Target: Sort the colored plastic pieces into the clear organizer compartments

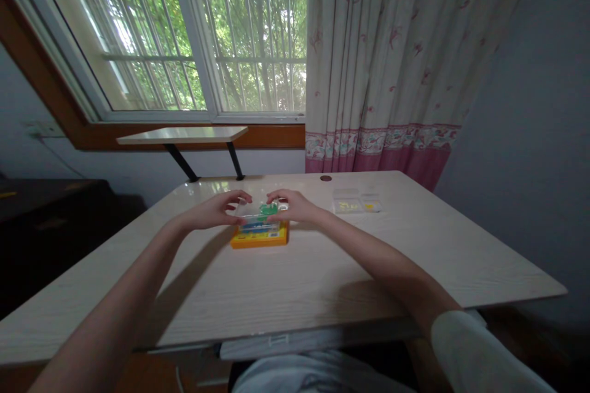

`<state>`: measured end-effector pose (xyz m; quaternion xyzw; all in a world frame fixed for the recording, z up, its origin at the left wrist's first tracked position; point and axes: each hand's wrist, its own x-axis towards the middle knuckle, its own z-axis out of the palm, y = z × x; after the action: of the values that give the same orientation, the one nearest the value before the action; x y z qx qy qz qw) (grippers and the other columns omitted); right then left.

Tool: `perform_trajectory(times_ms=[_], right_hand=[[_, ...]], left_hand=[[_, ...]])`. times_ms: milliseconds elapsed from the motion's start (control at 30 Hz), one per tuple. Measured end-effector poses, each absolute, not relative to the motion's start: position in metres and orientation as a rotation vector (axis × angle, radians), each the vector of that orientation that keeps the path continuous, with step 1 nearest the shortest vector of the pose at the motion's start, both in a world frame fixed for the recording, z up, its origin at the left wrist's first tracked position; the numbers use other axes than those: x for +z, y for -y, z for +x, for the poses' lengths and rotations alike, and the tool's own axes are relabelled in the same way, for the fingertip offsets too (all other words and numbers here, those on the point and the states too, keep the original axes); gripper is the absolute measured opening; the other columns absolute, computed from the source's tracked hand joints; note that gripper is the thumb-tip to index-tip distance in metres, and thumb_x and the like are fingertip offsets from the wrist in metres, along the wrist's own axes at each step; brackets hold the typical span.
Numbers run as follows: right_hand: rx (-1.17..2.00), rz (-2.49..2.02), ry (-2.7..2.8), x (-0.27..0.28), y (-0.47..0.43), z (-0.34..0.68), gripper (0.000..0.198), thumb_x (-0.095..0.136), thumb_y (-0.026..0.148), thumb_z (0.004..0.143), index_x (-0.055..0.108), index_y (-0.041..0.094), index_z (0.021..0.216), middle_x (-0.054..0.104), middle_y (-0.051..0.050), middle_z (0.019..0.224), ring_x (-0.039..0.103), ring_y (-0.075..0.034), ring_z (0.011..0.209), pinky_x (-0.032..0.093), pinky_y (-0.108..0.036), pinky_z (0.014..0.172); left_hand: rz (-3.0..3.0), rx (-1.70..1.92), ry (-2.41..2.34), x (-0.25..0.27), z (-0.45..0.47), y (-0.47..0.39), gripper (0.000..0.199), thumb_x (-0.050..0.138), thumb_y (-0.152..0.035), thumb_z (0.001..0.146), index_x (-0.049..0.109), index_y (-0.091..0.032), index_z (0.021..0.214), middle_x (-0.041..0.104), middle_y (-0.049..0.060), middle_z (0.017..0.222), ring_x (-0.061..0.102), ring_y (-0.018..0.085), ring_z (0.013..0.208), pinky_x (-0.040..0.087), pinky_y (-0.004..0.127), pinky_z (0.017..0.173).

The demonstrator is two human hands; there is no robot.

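Orange box lies between left hand and right hand.

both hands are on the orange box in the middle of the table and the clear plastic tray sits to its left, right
Not quite. Both hands, left and right, are at the orange box, but the head view shows the clear plastic tray to its right, not left.

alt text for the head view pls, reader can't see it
Two bare hands, left hand and right hand, meet over a small clear plastic box with green pieces sitting on a flat orange-yellow box on a pale wooden table. A clear compartment tray with yellow bits lies to the right; barred window and pink-hemmed floral curtain behind.
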<state>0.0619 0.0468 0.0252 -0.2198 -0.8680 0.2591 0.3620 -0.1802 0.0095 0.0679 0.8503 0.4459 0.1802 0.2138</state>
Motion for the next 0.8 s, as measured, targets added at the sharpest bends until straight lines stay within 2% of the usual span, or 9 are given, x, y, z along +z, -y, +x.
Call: perform_trajectory(times_ms=[233, 500, 700, 800], right_hand=[[0.688, -0.595, 2.207, 0.018, -0.042, 0.061, 0.037, 0.069, 0.035, 0.063, 0.058, 0.018, 0.095, 0.055, -0.007, 0.112, 0.052, -0.017, 0.103, 0.041, -0.03, 0.09], [0.63, -0.561, 2.216, 0.02, -0.042, 0.068, 0.04, 0.07, 0.037, 0.061, 0.058, 0.018, 0.094, 0.054, -0.007, 0.109, 0.052, -0.017, 0.101, 0.04, -0.031, 0.09], [0.586, -0.497, 2.248, 0.019, -0.038, 0.075, 0.066, 0.075, 0.038, 0.055, 0.048, 0.02, 0.112, 0.045, -0.008, 0.119, 0.046, -0.017, 0.108, 0.04, -0.03, 0.091], [0.503, -0.575, 2.257, 0.03, -0.045, 0.098, 0.062, 0.069, 0.039, 0.063, 0.044, 0.021, 0.117, 0.045, -0.008, 0.121, 0.048, -0.016, 0.106, 0.041, -0.031, 0.089]], left_hand=[[2.304, 0.518, -1.199, 0.057, -0.182, -0.011, 0.04, 0.062, -0.04, 0.066, 0.049, -0.019, 0.097, 0.049, 0.008, 0.119, 0.05, 0.02, 0.103, 0.04, 0.035, 0.088], [2.264, 0.535, -1.168, 0.056, -0.179, -0.012, 0.04, 0.062, -0.039, 0.066, 0.05, -0.021, 0.099, 0.045, 0.008, 0.125, 0.045, 0.023, 0.112, 0.037, 0.039, 0.093], [2.248, 0.528, -1.175, 0.058, -0.175, -0.005, 0.045, 0.063, -0.04, 0.066, 0.047, -0.023, 0.105, 0.037, 0.009, 0.132, 0.044, 0.023, 0.114, 0.041, 0.039, 0.091], [2.331, 0.604, -1.292, 0.063, -0.174, 0.0, 0.048, 0.063, -0.043, 0.066, 0.047, -0.025, 0.108, 0.035, 0.008, 0.134, 0.037, 0.026, 0.12, 0.037, 0.044, 0.094]])
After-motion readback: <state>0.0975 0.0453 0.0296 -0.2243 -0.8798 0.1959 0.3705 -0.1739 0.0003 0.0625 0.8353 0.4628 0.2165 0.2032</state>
